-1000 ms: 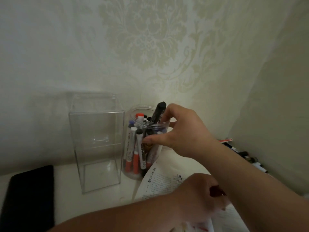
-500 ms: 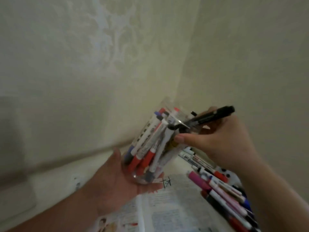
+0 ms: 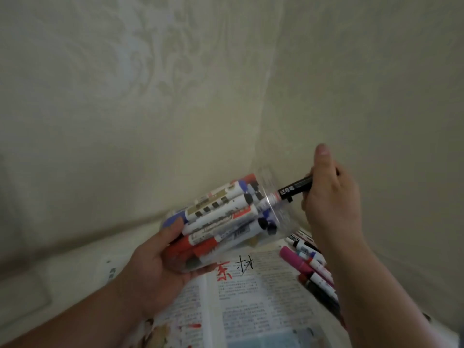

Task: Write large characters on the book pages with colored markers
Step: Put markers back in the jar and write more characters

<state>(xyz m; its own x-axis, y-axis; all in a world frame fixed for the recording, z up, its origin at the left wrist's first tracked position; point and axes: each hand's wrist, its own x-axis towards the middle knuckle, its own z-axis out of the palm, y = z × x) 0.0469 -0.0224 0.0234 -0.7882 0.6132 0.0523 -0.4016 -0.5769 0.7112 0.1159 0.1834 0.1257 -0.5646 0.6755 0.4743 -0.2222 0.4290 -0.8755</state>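
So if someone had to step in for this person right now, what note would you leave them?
Left hand grips the clear jar, tipped on its side above the open book, with stored markers inside.
Right hand holds a black marker, one end at the jar's mouth.
Loose markers lie right of the book.
Done: a red character and a black character are on the page.
Left: settle on a marker, set the jar down, write more large characters.

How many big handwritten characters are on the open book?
2: a red character on the book, just below the marker jar, and a black character to its right. The jar might hide more.
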